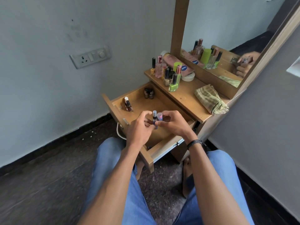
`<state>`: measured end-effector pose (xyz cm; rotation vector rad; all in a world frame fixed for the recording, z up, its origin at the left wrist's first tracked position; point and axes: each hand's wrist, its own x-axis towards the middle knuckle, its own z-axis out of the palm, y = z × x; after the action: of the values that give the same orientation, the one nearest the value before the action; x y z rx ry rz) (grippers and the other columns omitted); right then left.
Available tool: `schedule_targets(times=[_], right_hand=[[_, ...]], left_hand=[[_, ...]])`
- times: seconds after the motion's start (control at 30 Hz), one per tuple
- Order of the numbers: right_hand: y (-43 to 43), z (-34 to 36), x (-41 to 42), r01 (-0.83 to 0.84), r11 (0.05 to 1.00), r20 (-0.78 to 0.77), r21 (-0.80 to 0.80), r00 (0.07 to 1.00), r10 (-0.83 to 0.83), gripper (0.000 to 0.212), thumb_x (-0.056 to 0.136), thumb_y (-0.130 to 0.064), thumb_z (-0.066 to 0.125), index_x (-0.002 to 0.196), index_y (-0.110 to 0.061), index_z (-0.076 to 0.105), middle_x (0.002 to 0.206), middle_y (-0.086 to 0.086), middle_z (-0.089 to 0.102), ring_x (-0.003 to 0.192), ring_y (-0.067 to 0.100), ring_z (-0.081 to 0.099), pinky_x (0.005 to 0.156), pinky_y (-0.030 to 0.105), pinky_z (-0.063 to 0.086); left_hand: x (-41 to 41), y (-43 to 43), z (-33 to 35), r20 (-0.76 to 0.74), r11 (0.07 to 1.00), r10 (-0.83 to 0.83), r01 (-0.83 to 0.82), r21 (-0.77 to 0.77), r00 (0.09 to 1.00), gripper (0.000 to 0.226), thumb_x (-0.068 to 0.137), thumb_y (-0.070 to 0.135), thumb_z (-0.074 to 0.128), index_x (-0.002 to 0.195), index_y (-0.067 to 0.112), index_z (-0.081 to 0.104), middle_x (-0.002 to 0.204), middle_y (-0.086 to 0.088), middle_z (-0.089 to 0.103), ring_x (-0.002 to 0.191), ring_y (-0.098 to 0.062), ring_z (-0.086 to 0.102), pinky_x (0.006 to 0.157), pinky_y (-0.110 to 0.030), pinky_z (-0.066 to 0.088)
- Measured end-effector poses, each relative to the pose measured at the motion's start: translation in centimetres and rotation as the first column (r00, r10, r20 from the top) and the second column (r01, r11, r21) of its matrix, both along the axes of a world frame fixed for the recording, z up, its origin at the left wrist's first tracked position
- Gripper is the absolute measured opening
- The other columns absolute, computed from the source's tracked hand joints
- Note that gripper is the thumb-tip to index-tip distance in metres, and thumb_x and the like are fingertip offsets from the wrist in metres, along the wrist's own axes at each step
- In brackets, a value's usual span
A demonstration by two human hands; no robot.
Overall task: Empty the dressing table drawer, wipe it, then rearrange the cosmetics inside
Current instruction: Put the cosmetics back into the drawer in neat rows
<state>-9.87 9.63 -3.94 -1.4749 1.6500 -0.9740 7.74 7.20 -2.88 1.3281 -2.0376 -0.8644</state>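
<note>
**Drawer (146, 106): restocking under way**

The drawer stands pulled out of the dressing table (186, 98), in front of the seated person's knees. Judging by its condition, emptying and wiping are complete. Its floor is mostly bare wood, and a folded checked cloth (211, 99) lies set aside on the tabletop. Rearranging has begun but appears far from finished.

Drawer contents:
- A cluster of small dark bottles (148, 93) stands in the far corner, nearest the table.
- Two nail polish bottles (127, 105) stand upright just beside the front panel.

The tabletop group (170, 73) of nail polishes, perfume bottles and a tube lying on its side stands in front of the mirror (219, 62) (most of the stock is outside the drawer).

Hands: both are close together above the drawer's middle.
- The left hand (139, 129) has its fingers curled and pinches the lower part of a blue-capped bottle (154, 117).
- The right hand (174, 123), fingers also curled, grips a pink-capped bottle (159, 116).

The two bottles are upright and side by side, apparently touching.
</note>
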Motion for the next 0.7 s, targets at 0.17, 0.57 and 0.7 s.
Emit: schedule_targets(times=[0.17,0.57,0.7], right_hand=[[0.3,-0.3,-0.6,-0.075,0.994,-0.127,0.079,0.988,0.085,0.007,0.085,-0.022,0.082,0.089,-0.022,0.076,0.088,-0.004,0.073,0.082,0.016,0.066,0.081,0.043,0.054],[-0.2,-0.7,1.9,-0.273,0.912,-0.389,0.306,0.838,0.382,0.014,0.08,-0.023,0.085,0.088,-0.022,0.074,0.092,-0.003,0.075,0.088,0.022,0.066,0.081,0.038,0.055],[-0.3,-0.5,2.4,-0.289,0.895,-0.427,0.339,0.801,0.42,0.018,0.084,-0.016,0.08,0.077,-0.028,0.067,0.08,-0.006,0.068,0.079,0.022,0.06,0.071,0.034,0.049]], left_hand=[[0.2,-0.1,0.0,0.257,0.996,-0.086,0.09,-0.002,0.962,0.059,0.085,0.027,0.079,0.135,0.034,0.049,0.102,0.007,0.074,0.097,-0.018,0.067,0.076,-0.037,0.053],[2.3,-2.0,0.5,0.222,0.998,-0.053,0.048,0.027,0.974,0.042,0.092,-0.007,0.048,0.12,0.019,0.066,0.102,0.005,0.074,0.079,-0.01,0.066,0.08,-0.028,0.054],[2.6,-2.2,0.7,0.231,0.991,-0.118,0.099,0.092,0.966,0.027,0.091,0.001,0.057,0.104,0.023,0.069,0.092,0.009,0.072,0.074,-0.006,0.066,0.081,-0.035,0.058]])
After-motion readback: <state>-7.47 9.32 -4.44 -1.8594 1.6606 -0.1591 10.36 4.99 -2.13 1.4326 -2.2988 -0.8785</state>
